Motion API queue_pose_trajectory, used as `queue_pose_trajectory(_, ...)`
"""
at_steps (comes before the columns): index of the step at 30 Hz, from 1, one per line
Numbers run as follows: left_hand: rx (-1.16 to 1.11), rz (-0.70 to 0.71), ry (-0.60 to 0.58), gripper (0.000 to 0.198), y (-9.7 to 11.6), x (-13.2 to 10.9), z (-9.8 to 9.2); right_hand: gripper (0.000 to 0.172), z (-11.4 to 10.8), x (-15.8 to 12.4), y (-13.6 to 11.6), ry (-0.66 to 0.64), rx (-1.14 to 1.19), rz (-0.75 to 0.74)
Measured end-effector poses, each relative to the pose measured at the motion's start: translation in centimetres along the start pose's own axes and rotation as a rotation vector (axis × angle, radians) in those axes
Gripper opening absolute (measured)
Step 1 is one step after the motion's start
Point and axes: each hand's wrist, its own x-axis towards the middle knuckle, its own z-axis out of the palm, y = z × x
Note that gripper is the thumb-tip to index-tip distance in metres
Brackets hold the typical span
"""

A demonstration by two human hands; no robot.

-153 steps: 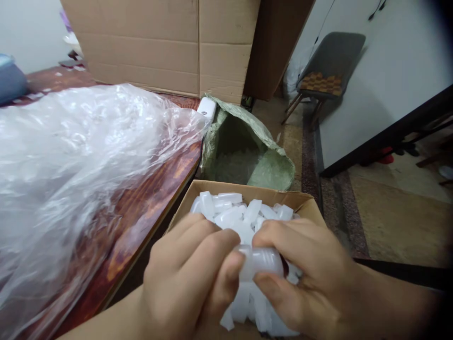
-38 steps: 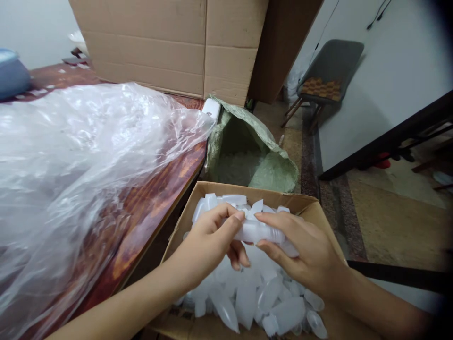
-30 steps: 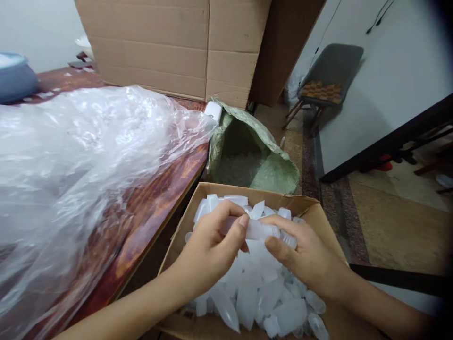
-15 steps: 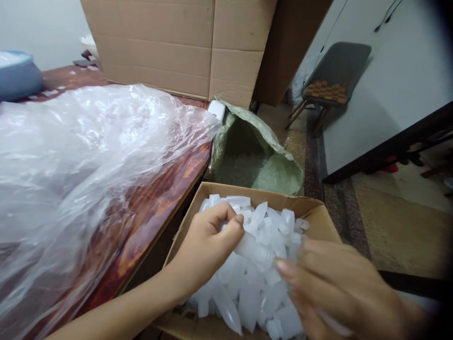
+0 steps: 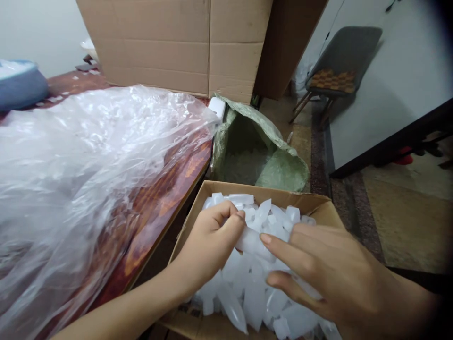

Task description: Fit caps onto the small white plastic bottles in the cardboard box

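My left hand point(image 5: 221, 231) is closed in a fist round one end of a translucent white plastic tube piece point(image 5: 253, 243), which sticks out to the right over the box. My right hand point(image 5: 318, 269) is beside the other end, its index fingertip at the piece and its thumb apart below. Under both hands lies a heap of similar translucent white plastic pieces point(image 5: 255, 293), some with pointed ends, filling an open cardboard box point(image 5: 322, 208). A whitish piece shows between my right thumb and index finger; whether it is held or lies in the heap I cannot tell.
Clear plastic sheeting point(image 5: 85, 141) covers much of the reddish wooden table point(image 5: 177, 189) at left. An open green woven sack point(image 5: 283, 170) stands behind the box. A large cardboard panel point(image 5: 159, 47), a blue basin point(image 5: 21, 85) and a grey chair point(image 5: 348, 56) are further back.
My right hand has moved left and up, and its fingers have spread beside the tube piece. My left hand keeps its grip on that piece. The view has shifted slightly.
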Motion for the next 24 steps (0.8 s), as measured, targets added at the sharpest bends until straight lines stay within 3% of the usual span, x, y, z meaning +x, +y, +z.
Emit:
queue_pose_trajectory(2,-0.071,-0.016,-0.03,0.037,0.1,-0.2,0.0,0.032,0.6,0.6,-0.4,0.046,-0.292,-0.207)
queue_pose_trajectory(4,-0.07,0.043,-0.019,0.037,0.2,-0.5,-0.1,0.022,1.0,1.2,-0.9,0.108,-0.406,-0.27)
queue_pose_trajectory(6,0.007,0.236,0.059,0.032,0.5,-0.8,-0.4,0.013,1.1,1.9,-1.6,0.158,-0.275,-0.22)
queue_pose_trajectory(9,0.2,0.692,0.307,0.014,1.1,-0.8,-1.2,0.015,0.5,3.2,-1.7,0.192,-0.143,-0.182)
queue_pose_trajectory(11,0.386,0.844,0.395,0.018,1.6,-0.4,-1.7,0.018,-0.2,4.7,-0.5,0.27,-0.169,-0.06)
queue_pose_trajectory(13,0.588,0.815,0.345,0.023,1.9,0.1,-2.1,0.031,-0.8,6.2,1.4,0.349,-0.047,0.244)
queue_pose_trajectory(15,0.751,0.74,0.237,0.023,2.0,0.5,-2.3,0.04,-1.2,7.2,3.2,0.282,0.302,0.608)
queue_pose_trajectory(16,0.817,0.712,0.188,0.024,1.9,0.6,-2.4,0.041,-1.3,7.4,3.8,0.237,0.457,0.707)
queue_pose_trajectory(21,1.1,0.543,-0.049,0.021,0.7,-0.2,-2.6,0.035,-0.8,5.1,3.1,0.068,1.325,1.022)
queue_pose_trajectory(24,1.278,0.406,-0.223,0.018,0.5,-0.8,-2.8,0.031,-0.2,3.5,1.8,0.061,1.466,1.1)
